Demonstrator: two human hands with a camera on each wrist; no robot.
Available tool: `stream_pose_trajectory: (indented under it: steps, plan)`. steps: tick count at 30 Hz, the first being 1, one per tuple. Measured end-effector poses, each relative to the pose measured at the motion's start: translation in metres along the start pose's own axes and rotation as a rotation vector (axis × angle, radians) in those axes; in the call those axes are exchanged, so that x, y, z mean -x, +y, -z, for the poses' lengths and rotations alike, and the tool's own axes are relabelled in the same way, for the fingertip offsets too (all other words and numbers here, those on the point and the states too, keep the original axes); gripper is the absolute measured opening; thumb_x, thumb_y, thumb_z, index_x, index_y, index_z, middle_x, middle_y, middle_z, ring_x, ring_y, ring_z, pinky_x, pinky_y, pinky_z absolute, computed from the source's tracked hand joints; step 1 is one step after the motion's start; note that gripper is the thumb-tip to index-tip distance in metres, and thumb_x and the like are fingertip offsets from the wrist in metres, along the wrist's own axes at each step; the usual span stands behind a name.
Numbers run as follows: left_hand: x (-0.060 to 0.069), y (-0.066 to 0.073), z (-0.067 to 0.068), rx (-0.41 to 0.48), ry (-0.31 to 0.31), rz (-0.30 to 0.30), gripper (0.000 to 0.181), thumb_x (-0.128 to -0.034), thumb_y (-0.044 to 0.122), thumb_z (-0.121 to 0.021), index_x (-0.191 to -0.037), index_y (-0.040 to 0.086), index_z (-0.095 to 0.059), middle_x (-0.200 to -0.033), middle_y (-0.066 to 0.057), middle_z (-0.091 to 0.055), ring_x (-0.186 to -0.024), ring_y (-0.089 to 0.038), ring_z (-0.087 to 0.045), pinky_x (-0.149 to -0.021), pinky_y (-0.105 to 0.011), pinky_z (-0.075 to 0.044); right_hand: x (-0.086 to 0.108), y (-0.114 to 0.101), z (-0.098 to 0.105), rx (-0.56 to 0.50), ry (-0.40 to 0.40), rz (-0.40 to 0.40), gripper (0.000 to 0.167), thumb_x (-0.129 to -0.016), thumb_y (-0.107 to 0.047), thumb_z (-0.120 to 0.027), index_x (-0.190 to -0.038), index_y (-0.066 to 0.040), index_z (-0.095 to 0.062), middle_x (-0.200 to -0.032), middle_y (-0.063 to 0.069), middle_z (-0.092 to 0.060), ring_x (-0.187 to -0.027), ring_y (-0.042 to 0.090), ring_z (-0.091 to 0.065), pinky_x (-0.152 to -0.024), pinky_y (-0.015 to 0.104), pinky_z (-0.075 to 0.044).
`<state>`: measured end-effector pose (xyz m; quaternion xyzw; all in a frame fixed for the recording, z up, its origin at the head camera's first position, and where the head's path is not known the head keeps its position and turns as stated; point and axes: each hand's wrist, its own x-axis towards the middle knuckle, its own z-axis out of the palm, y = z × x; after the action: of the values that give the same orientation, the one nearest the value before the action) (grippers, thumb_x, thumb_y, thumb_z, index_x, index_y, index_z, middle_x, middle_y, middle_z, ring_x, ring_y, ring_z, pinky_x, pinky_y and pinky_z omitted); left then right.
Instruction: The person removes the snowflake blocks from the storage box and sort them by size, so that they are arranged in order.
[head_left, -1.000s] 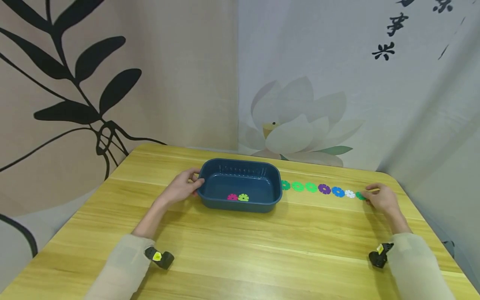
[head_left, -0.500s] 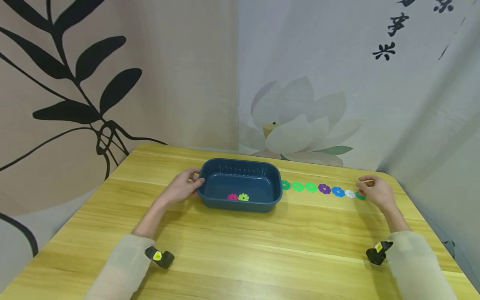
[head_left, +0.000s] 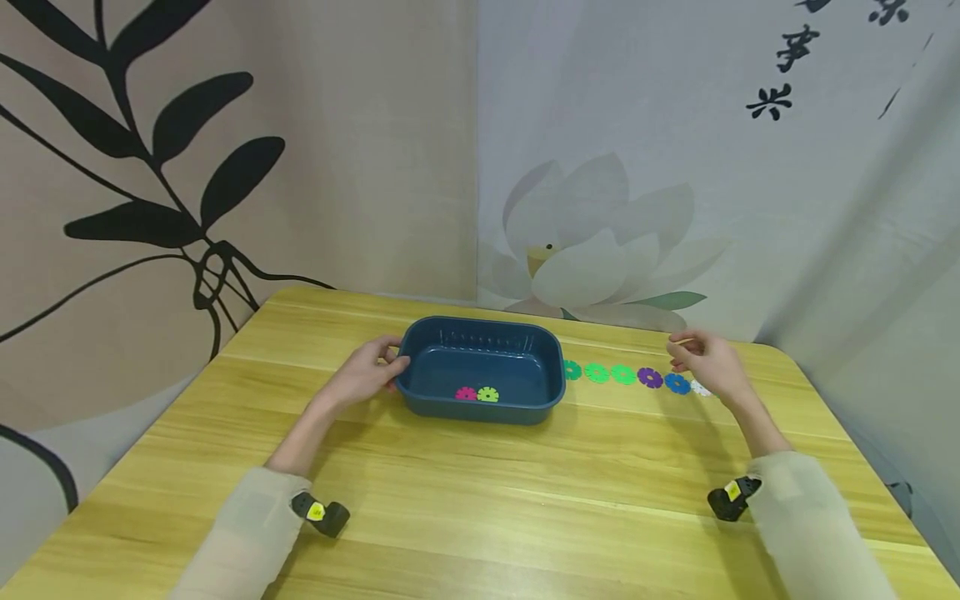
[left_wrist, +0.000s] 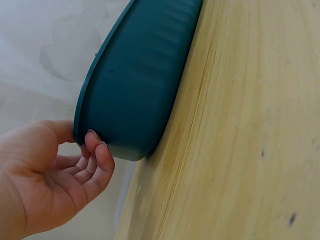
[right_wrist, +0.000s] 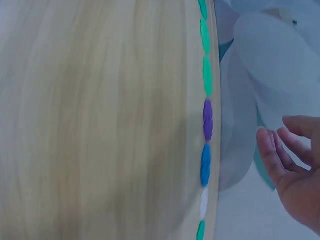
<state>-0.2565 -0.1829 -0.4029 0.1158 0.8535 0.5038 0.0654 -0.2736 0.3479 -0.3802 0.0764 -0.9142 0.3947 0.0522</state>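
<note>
At the left end of a dark blue plastic basin (head_left: 480, 362), my left hand (head_left: 363, 371) pinches the rim between thumb and fingers. A pink notched disc (head_left: 466, 393) and a yellow-green one lie inside the basin. Right of it, flat flower-shaped discs run in a row along the table: several green, a purple disc (head_left: 650, 378), a blue disc (head_left: 677, 383) and a white disc (head_left: 699, 388). My right hand (head_left: 708, 362) hovers over the row's right part, fingers loosely bent and holding nothing. It hides the last green disc (right_wrist: 200, 231) in the head view; the right wrist view shows it.
The wooden table (head_left: 480, 500) spreads out in front of the basin. Behind its back edge hangs a curtain (head_left: 375, 167) printed with leaves, a lotus and characters. Small black cameras sit on both wrists.
My right hand has let go of the green disc at the row's right end, risen and moved left above the row. My left hand and the basin have stayed put.
</note>
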Motion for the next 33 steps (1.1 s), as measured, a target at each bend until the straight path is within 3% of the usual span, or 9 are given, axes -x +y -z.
stream_pose_trajectory:
  steps: [8, 16, 22, 33]
  plan:
    - [0.0, -0.001, 0.0, 0.0, 0.001, -0.001, 0.051, -0.1056, 0.013, -0.054, -0.147, -0.01, -0.037, -0.105, -0.023, -0.059, -0.078, -0.032, -0.065, -0.072, -0.04, -0.056, -0.006, -0.033, -0.019, -0.007, -0.038, 0.066, 0.04, -0.105, -0.027, -0.056, -0.129, 0.005, -0.058, -0.113, 0.026, -0.066, -0.091, 0.031, -0.07, -0.075, 0.026, -0.056]
    - [0.0, -0.001, 0.001, -0.005, -0.001, -0.007, 0.052, -0.1056, 0.013, -0.054, -0.148, -0.011, -0.035, -0.104, -0.023, -0.058, -0.077, -0.032, -0.065, -0.072, -0.04, -0.056, -0.011, -0.066, -0.045, -0.046, -0.079, 0.158, 0.034, -0.104, -0.022, -0.059, -0.127, 0.004, -0.06, -0.108, 0.02, -0.068, -0.086, 0.02, -0.068, -0.079, 0.039, -0.058]
    - [0.0, -0.002, 0.001, -0.005, -0.003, -0.008, 0.052, -0.1056, 0.013, -0.054, -0.148, -0.011, -0.036, -0.104, -0.022, -0.059, -0.077, -0.032, -0.065, -0.072, -0.04, -0.056, -0.017, -0.089, -0.069, -0.052, -0.119, 0.196, 0.026, -0.102, -0.02, -0.062, -0.121, -0.002, -0.064, -0.099, 0.012, -0.069, -0.082, 0.02, -0.068, -0.081, 0.05, -0.056]
    - [0.0, 0.0, 0.0, -0.007, -0.004, -0.004, 0.051, -0.1055, 0.013, -0.054, -0.148, -0.01, -0.036, -0.102, -0.021, -0.06, -0.076, -0.031, -0.065, -0.072, -0.04, -0.056, -0.023, -0.129, -0.109, -0.066, -0.206, 0.275, 0.024, -0.101, -0.014, -0.063, -0.119, 0.002, -0.065, -0.102, 0.017, -0.068, -0.087, 0.031, -0.067, -0.076, 0.04, -0.057]
